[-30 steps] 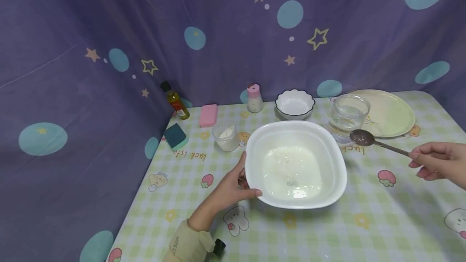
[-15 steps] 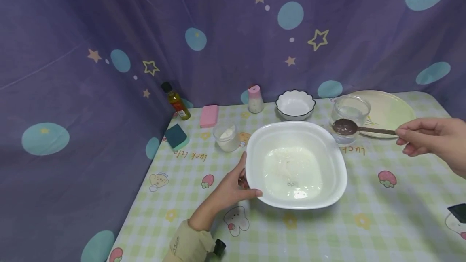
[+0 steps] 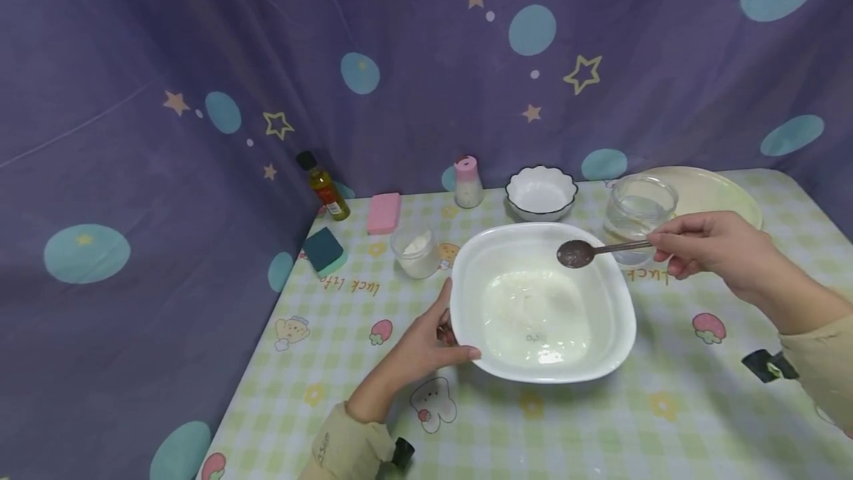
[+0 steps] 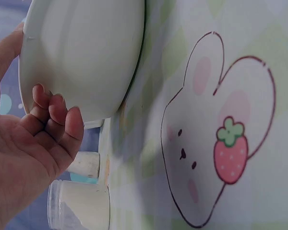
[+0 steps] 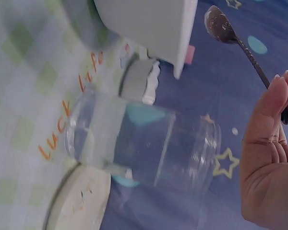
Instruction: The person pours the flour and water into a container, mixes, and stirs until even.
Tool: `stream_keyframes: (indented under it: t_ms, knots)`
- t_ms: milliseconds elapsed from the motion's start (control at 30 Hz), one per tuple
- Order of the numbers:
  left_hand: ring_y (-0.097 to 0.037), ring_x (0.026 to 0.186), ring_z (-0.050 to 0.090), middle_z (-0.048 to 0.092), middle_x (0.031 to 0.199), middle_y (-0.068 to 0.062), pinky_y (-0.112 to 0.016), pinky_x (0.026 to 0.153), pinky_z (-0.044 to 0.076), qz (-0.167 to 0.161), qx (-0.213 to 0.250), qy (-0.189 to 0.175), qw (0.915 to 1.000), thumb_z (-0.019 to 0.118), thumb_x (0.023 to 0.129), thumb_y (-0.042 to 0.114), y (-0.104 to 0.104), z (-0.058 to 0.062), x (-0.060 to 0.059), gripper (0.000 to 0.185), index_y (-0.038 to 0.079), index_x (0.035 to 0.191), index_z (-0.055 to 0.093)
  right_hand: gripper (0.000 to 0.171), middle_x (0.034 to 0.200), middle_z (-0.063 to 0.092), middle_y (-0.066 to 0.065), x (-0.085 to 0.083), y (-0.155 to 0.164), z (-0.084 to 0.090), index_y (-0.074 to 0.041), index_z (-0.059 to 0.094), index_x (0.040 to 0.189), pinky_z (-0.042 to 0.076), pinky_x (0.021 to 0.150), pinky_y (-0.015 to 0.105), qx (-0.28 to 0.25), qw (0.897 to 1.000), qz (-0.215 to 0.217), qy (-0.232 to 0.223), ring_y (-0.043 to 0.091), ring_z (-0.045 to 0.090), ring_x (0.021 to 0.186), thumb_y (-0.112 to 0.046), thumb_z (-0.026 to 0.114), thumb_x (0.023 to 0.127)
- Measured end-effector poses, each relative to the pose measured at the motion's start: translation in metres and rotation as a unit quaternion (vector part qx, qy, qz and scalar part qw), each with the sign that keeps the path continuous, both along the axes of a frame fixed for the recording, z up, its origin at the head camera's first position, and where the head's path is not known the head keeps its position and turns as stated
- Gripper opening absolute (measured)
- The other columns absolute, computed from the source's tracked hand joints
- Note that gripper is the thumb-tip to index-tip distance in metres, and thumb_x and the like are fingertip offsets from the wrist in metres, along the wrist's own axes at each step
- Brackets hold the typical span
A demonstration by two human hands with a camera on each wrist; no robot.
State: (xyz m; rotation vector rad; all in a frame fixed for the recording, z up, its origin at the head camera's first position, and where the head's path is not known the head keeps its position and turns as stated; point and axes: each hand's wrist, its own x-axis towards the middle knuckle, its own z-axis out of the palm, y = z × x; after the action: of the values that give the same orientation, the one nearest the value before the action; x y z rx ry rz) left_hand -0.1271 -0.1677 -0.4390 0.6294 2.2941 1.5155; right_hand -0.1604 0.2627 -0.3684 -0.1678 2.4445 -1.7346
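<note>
My right hand (image 3: 720, 254) pinches the handle of a dark brown spoon (image 3: 578, 253). The spoon's bowl is over the right part of a large white basin (image 3: 543, 374), above its rim in the right wrist view. Wet residue clings to the spoon (image 5: 220, 25). In the basin lies a shallow layer of pale, shiny liquid (image 3: 533, 313). My left hand (image 3: 426, 347) holds the basin's left side, thumb on the rim; in the left wrist view its curled fingers (image 4: 57, 110) lie against the outer wall.
Behind the basin stand a glass jar of clear liquid (image 3: 636, 206), a scalloped bowl (image 3: 541, 191) and a pink-topped shaker (image 3: 469, 184). A plate (image 3: 723, 198) lies back right. Leftward are a cup of white powder (image 3: 417, 254), a pink block (image 3: 383, 213), a sponge (image 3: 324, 250) and a bottle (image 3: 324, 187).
My right hand has carried the spoon leftward, past the front of the glass jar, until its bowl is over the basin. The left hand and basin have stayed in place.
</note>
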Motion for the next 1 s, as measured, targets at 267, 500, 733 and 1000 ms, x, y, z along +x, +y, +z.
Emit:
stream_keyframes:
  t_ms: [267,500,733,1000]
  knots:
    - [-0.019,0.076,0.06,0.068,0.091,0.0,-0.031,0.07,0.05,0.003,0.0,-0.006,1.0,0.082,0.081,0.024,0.0,-0.001,-0.001,0.113,0.022,0.158,-0.002,0.027,0.075,0.067,0.004,-0.01,-0.03,-0.008,0.012,0.065,0.103,0.055,0.059,0.033,0.03,0.999,0.027,-0.033,0.014,0.063,0.06,-0.014,0.064,0.095]
    - [-0.019,0.075,0.059,0.068,0.09,-0.003,-0.029,0.069,0.049,0.004,0.008,-0.012,0.9999,0.081,0.082,0.023,0.0,-0.003,-0.001,0.112,0.031,0.156,-0.002,0.032,0.079,0.067,0.006,-0.017,-0.055,-0.012,0.013,0.064,0.109,0.056,0.061,0.033,0.035,0.996,0.055,-0.052,0.014,0.062,0.063,-0.015,0.066,0.094]
    - [-0.02,0.074,0.058,0.067,0.089,-0.003,-0.03,0.068,0.049,0.002,0.012,-0.004,0.9999,0.081,0.082,0.022,0.0,-0.003,-0.001,0.113,0.025,0.158,-0.002,0.03,0.08,0.068,0.006,-0.024,-0.079,-0.017,0.01,0.068,0.108,0.056,0.06,0.031,0.057,0.996,0.068,-0.032,0.015,0.063,0.062,-0.014,0.069,0.091]
    - [-0.022,0.074,0.058,0.067,0.089,-0.004,-0.031,0.067,0.049,0.005,0.008,-0.007,0.9999,0.081,0.082,0.016,0.001,-0.002,0.0,0.112,0.024,0.158,-0.002,0.026,0.08,0.069,0.008,-0.033,-0.097,-0.023,0.007,0.072,0.106,0.055,0.058,0.03,0.093,0.993,0.073,0.005,0.017,0.063,0.06,-0.015,0.07,0.091]
